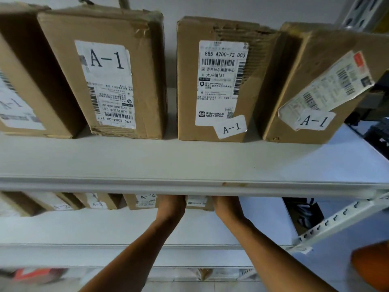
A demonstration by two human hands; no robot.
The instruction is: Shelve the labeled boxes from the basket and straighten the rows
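Both my hands reach into the second shelf, under the upper shelf board [189,184]. My left hand [171,204] and my right hand [226,205] sit on either side of a small cardboard box [197,202] with a white label. The upper board's front edge hides my fingers, so how they lie on the box cannot be seen. Left of it stand several boxes marked A-2 [145,201]. On the upper shelf stand several cardboard boxes labeled A-1 [109,72], [219,81], and the rightmost one [311,87] leans askew.
A white metal upright with slots [336,220] runs along the right. An orange object [370,264] shows at the lower right edge. A lower shelf board [126,245] lies below my arms. Something red and blurred [35,273] sits at the bottom left.
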